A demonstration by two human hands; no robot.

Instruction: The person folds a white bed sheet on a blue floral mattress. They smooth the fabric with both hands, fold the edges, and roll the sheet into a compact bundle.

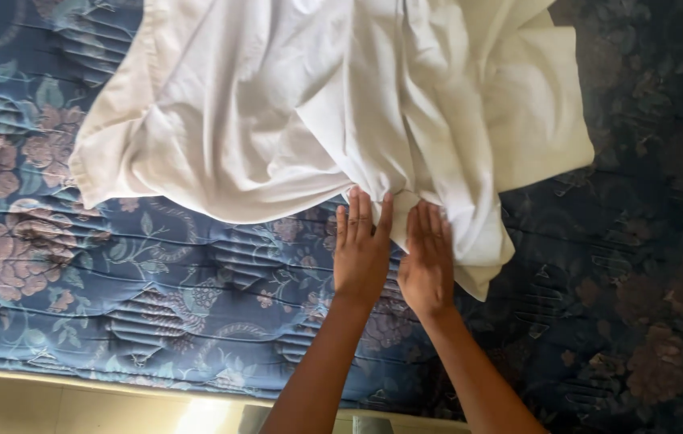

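Pressing flat at frame centre: left hand [361, 253] and right hand [427, 261], fingers straight and together, gripping nothing, fingertips touching the crumpled white cotton sheet [277, 104] filling the upper frame, over a quilted blue floral mattress [116, 273].

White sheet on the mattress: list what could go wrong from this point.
1. The white sheet lies bunched and twisted, so pulling its edge may set creases deeper rather than flatten it.
2. The left hand and right hand sit close together at one spot on the near edge; the far corners could drag unevenly.
3. A loose fold hangs by the right hand's fingers and might slip toward the edge of the floral mattress.
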